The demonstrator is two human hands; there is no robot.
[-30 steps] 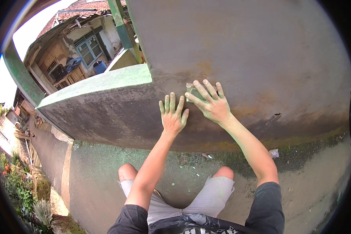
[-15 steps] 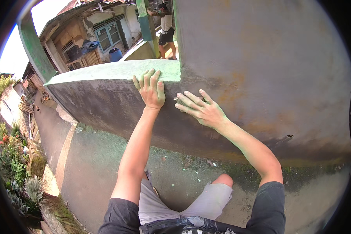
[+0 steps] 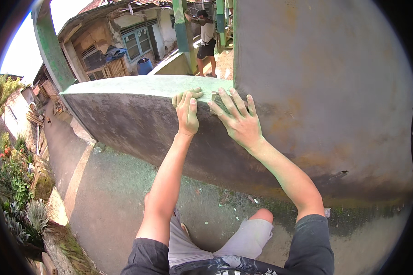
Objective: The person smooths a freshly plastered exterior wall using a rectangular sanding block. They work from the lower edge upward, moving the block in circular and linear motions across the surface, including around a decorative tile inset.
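Observation:
My left hand [image 3: 187,114] hooks over the front edge of a low wall's pale green ledge [image 3: 128,84], fingers bent onto its top and thumb against the front. Just to the right, my right hand [image 3: 238,117] lies with fingers spread near the ledge's right end. Beneath its fingers is a small greenish, patterned piece, apparently folded sandpaper [image 3: 219,101], pressed on the edge; most of it is hidden. Green dust coats the fingers of both hands. Below the ledge, the wall's front face [image 3: 137,120] is dark and stained.
A tall grey wall [image 3: 307,68] rises right of the ledge, and a green post [image 3: 53,48] stands at its left end. Beyond, a person [image 3: 207,39] stands by another post. Plants [image 3: 20,183] border the paved lane [image 3: 110,192] on the left.
My right hand has moved up from the dark wall face onto the ledge's edge. My left hand's fingers have gone from spread to bent over the edge. The view has shifted slightly.

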